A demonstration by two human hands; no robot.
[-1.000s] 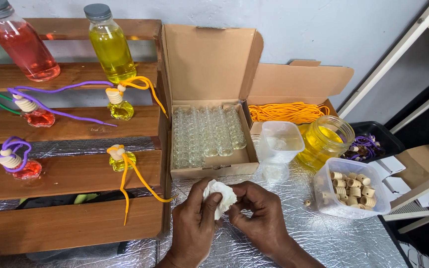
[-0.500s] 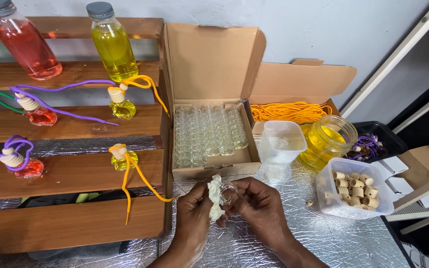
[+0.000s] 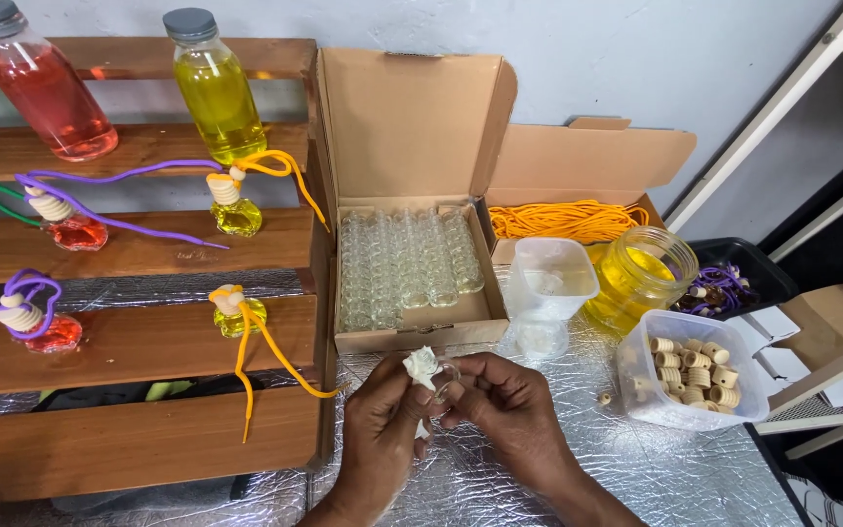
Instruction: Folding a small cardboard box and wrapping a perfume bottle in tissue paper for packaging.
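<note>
Over the silver foil table, my left hand (image 3: 382,429) pinches a crumpled white tissue (image 3: 421,366). My right hand (image 3: 504,415) holds a small clear glass bottle (image 3: 446,383) pressed against the tissue. Both hands meet just in front of an open cardboard box (image 3: 412,332) packed with several empty small glass bottles (image 3: 407,259).
A wooden stepped rack (image 3: 139,342) at left carries a red bottle (image 3: 46,88), a yellow bottle (image 3: 217,93) and small filled bottles with cords. To the right stand a clear plastic cup (image 3: 550,283), a jar of yellow liquid (image 3: 641,278), a tub of wooden caps (image 3: 695,376) and a box of orange cord (image 3: 568,220).
The tissue was spread over the small bottle between both hands; now it is bunched up in my left fingers and the bottle shows in my right hand.
</note>
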